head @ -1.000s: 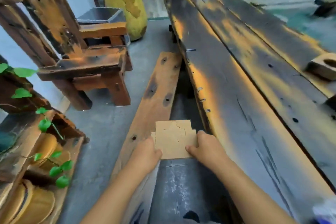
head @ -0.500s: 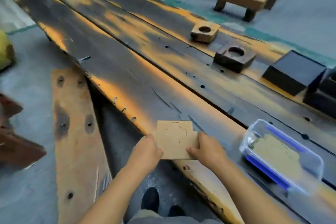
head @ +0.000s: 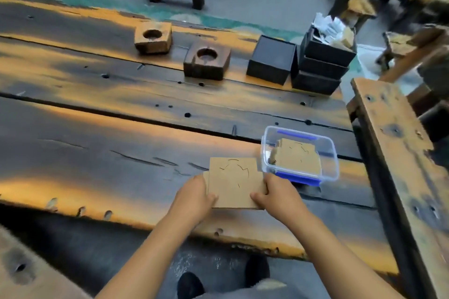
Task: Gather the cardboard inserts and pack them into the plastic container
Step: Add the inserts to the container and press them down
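Observation:
A stack of flat brown cardboard inserts (head: 234, 181) with curved cut lines is held over the dark wooden table (head: 121, 158). My left hand (head: 194, 198) grips its left edge and my right hand (head: 275, 193) grips its right edge. Just to the right of the stack stands a clear plastic container (head: 300, 154) with blue clips, open on top. More cardboard inserts (head: 295, 156) lie inside it.
Two wooden blocks with round holes (head: 153, 37) (head: 207, 60) sit at the table's far side. Black boxes (head: 271, 62) and a stack of black trays with papers (head: 324, 60) stand behind the container. A wooden bench (head: 398, 165) borders the table's right end.
The view has swung right, from the bench and floor to the table. Both hands kept hold of the cardboard stack and carried it beside the container.

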`<state>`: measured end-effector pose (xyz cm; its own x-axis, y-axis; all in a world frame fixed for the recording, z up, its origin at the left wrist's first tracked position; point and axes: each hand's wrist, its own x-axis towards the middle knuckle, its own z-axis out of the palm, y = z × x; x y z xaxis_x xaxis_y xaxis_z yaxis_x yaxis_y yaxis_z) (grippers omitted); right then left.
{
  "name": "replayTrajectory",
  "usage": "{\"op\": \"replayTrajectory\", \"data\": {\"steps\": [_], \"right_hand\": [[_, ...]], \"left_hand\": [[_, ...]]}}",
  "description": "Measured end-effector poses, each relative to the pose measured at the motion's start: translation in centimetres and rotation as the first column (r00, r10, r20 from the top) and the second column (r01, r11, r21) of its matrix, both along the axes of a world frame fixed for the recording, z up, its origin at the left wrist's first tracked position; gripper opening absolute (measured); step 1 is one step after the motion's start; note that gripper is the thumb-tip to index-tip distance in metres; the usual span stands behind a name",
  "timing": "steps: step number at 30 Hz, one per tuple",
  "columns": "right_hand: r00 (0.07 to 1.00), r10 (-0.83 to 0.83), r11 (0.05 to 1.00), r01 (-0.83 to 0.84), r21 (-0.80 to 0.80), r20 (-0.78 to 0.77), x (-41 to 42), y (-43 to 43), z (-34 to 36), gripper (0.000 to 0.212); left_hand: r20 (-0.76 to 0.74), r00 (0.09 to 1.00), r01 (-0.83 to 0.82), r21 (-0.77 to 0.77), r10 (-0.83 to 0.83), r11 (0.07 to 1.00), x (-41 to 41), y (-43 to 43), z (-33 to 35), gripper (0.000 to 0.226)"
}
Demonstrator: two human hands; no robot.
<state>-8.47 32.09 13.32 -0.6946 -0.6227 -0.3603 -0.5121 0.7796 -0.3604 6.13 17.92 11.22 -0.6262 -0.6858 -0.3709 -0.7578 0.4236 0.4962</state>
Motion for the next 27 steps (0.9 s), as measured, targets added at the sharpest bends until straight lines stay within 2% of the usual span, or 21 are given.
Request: {"op": "replayTrajectory", "data": {"steps": [4,7,13,16,20,27], "right_hand": [[0.99,-0.139,0.99,0.139,-0.018,-0.027,-4.0,3.2,0.0,0.023],[0.98,-0.2,0.979,0.199,-0.041,-0.017,-7.3,5.6,-0.8,0.024],[0.98,-0.201,0.975,0.201,-0.091,0.019,-14.7,8.8,-2.0,0.023],[0.982,-0.182,0.979,0.186,-0.079,0.048,-18.0,9.8,-2.5,0.021],[0.982,-0.18,0.98,0.184,-0.076,0.061,-20.0,10.1,-3.3,0.018],[0.965,-0.255,0.965,0.258,-0.054,0.062,-22.2,9.6,-4.1,0.018]], "left_hand": [[-0.047,0.991,0.13,0.028,-0.129,0.991,-5.2,1.8,0.7,0.023],[-0.04,0.983,0.183,0.018,-0.182,0.983,-9.2,3.3,1.0,0.033],[0.018,0.981,0.192,0.027,-0.193,0.981,-16.0,6.1,1.2,0.025],[0.069,0.982,0.174,0.045,-0.176,0.984,-18.8,6.7,1.1,0.028],[0.1,0.984,0.143,0.056,-0.149,0.988,-20.9,6.8,0.5,0.024],[0.086,0.975,0.202,0.043,-0.205,0.978,-24.0,5.6,-1.4,0.021]]}}
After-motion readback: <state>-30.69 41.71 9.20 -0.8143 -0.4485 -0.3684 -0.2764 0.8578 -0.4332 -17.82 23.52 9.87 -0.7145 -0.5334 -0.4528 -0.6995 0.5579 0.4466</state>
